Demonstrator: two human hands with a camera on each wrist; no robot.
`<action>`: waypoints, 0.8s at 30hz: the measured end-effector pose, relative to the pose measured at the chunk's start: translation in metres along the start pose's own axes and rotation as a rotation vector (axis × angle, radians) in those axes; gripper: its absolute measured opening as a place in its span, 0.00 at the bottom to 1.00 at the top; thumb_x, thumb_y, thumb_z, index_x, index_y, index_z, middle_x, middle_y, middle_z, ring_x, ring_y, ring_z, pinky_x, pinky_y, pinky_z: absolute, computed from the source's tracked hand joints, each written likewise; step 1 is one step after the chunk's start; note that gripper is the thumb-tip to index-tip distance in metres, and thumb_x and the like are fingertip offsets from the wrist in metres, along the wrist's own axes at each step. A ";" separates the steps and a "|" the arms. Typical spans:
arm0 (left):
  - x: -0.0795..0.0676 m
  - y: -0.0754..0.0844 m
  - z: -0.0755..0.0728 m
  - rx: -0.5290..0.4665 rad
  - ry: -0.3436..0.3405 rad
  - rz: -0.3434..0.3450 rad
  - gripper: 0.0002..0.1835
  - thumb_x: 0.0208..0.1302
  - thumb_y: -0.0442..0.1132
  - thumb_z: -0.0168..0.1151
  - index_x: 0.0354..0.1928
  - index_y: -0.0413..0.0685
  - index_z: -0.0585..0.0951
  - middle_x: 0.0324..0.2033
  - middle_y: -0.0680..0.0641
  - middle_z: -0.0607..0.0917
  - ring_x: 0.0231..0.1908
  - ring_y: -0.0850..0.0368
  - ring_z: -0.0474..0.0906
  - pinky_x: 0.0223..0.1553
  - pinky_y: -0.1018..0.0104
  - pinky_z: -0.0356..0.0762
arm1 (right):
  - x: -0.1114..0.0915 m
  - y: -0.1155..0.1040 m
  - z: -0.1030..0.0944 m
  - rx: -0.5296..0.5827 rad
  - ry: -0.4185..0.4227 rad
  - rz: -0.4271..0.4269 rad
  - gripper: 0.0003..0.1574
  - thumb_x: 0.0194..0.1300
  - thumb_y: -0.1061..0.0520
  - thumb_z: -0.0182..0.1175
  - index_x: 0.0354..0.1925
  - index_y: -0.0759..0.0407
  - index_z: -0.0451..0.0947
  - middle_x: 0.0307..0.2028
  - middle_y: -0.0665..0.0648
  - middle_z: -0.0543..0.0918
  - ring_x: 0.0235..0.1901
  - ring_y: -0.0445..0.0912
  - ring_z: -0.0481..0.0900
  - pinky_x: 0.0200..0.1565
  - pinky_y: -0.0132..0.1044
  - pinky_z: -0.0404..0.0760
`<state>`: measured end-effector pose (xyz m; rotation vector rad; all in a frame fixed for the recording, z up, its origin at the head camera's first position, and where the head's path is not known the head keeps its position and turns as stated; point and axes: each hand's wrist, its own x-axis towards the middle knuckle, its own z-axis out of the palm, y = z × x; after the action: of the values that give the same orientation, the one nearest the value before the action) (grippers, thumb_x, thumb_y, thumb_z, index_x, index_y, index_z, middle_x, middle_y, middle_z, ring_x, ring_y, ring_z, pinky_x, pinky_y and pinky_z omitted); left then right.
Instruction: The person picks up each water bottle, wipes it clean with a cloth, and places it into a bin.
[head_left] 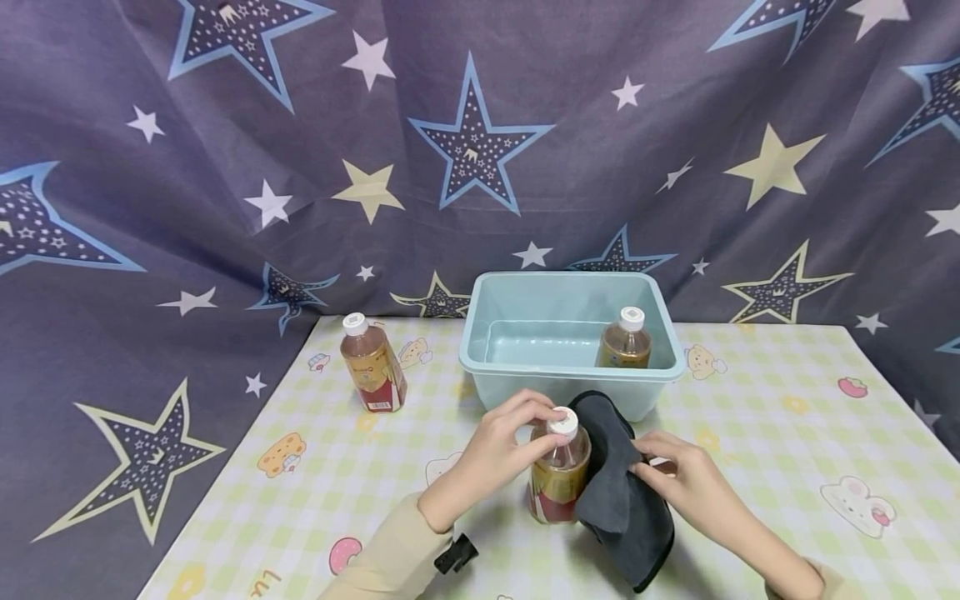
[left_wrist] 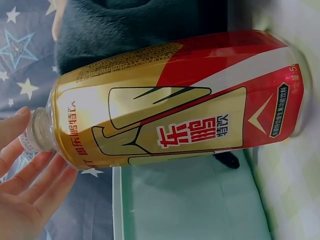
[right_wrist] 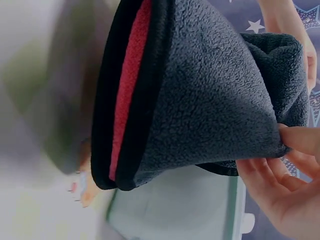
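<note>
My left hand (head_left: 510, 437) pinches the white cap of a drink bottle (head_left: 557, 487) that stands upright on the table. The left wrist view shows its gold and red label (left_wrist: 175, 107) side-on. In my right hand (head_left: 678, 475) is a folded dark grey cloth (head_left: 626, 508), gripped between thumb and fingers. This cloth hangs against the bottle's right side, and the right wrist view shows a red inner face (right_wrist: 131, 85) along its black-bound edge.
Behind the hands stands a light blue plastic bin (head_left: 570, 370) with another bottle (head_left: 627, 343) upright in its right end. A third bottle (head_left: 375, 367) stands at the table's back left. A star-patterned curtain (head_left: 480, 242) hangs behind the checked tablecloth (head_left: 780, 417).
</note>
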<state>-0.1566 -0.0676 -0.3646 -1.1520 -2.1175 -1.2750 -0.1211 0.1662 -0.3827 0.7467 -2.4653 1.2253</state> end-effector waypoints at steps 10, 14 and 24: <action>0.001 0.001 0.000 -0.015 -0.010 -0.015 0.10 0.50 0.34 0.65 0.35 0.42 0.79 0.35 0.49 0.77 0.36 0.62 0.77 0.40 0.77 0.75 | 0.013 -0.013 0.001 -0.030 -0.008 -0.030 0.12 0.47 0.73 0.62 0.34 0.66 0.80 0.31 0.52 0.79 0.32 0.34 0.75 0.26 0.29 0.79; 0.001 0.002 0.000 -0.029 -0.018 -0.032 0.09 0.50 0.34 0.65 0.35 0.42 0.79 0.35 0.50 0.77 0.36 0.63 0.77 0.40 0.77 0.75 | 0.016 -0.014 0.003 -0.030 -0.020 -0.026 0.12 0.47 0.74 0.61 0.34 0.67 0.80 0.31 0.52 0.79 0.32 0.35 0.76 0.26 0.29 0.79; 0.001 0.000 0.001 -0.027 -0.009 -0.019 0.09 0.50 0.34 0.65 0.34 0.42 0.79 0.35 0.49 0.78 0.35 0.61 0.78 0.40 0.78 0.75 | 0.016 -0.011 0.010 -0.004 -0.015 -0.046 0.11 0.46 0.74 0.62 0.32 0.65 0.80 0.30 0.52 0.79 0.31 0.36 0.75 0.26 0.29 0.78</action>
<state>-0.1573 -0.0661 -0.3643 -1.1532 -2.1287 -1.3136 -0.1290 0.1473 -0.3743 0.8095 -2.4483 1.2022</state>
